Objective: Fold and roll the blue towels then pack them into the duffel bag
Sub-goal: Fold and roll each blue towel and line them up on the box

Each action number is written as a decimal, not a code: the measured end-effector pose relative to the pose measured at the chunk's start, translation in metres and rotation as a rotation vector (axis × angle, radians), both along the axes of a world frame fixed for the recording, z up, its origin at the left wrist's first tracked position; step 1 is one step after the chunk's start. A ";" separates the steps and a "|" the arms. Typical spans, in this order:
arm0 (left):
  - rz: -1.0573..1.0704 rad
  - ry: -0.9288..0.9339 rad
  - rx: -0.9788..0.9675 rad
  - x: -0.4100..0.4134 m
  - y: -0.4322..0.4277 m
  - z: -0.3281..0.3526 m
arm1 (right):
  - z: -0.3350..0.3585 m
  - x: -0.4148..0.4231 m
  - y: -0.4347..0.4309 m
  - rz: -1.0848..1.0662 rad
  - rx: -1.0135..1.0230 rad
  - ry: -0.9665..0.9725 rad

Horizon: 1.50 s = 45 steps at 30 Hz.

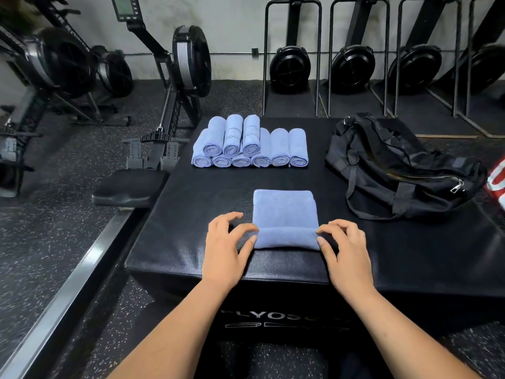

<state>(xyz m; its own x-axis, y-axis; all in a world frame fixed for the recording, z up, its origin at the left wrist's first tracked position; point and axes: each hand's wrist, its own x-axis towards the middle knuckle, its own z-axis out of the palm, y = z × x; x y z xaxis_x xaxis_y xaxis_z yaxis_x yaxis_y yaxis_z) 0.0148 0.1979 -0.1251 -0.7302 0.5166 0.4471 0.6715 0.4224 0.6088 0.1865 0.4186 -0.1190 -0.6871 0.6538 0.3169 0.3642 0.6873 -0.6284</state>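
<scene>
A folded blue towel (285,212) lies on the black padded box (191,209), its near end turned into a short roll. My left hand (228,247) pinches the roll's left end and my right hand (343,247) pinches its right end, fingers curled on the cloth. Farther back, several rolled blue towels (250,144) are stacked in two layers. The black duffel bag (396,170) slumps at the right of the box, its zipper partly open.
Rowing machines (188,64) stand on the speckled floor behind and to the left, one rail and seat (128,187) close to the box's left edge. A red and white object (498,181) shows at the right border.
</scene>
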 end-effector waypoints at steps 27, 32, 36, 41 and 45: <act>0.010 -0.100 -0.020 -0.011 0.000 -0.012 | -0.007 -0.005 0.013 -0.003 -0.063 -0.083; 0.078 -0.134 -0.050 -0.012 0.004 -0.007 | -0.003 -0.006 0.009 -0.045 -0.123 -0.055; 0.089 0.006 -0.096 -0.005 0.005 -0.001 | 0.004 -0.006 0.008 -0.074 -0.216 0.066; 0.070 0.137 -0.107 0.000 0.005 -0.001 | 0.002 -0.008 0.007 -0.055 -0.223 0.154; 0.084 0.165 -0.107 0.001 0.006 -0.004 | 0.002 -0.005 0.003 -0.053 -0.141 0.101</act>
<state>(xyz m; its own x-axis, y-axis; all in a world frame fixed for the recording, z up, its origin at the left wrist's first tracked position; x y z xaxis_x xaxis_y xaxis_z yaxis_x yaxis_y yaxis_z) 0.0157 0.2040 -0.1289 -0.6943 0.5077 0.5101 0.7180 0.5376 0.4422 0.1813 0.4211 -0.1174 -0.6200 0.7309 0.2852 0.3272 0.5713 -0.7527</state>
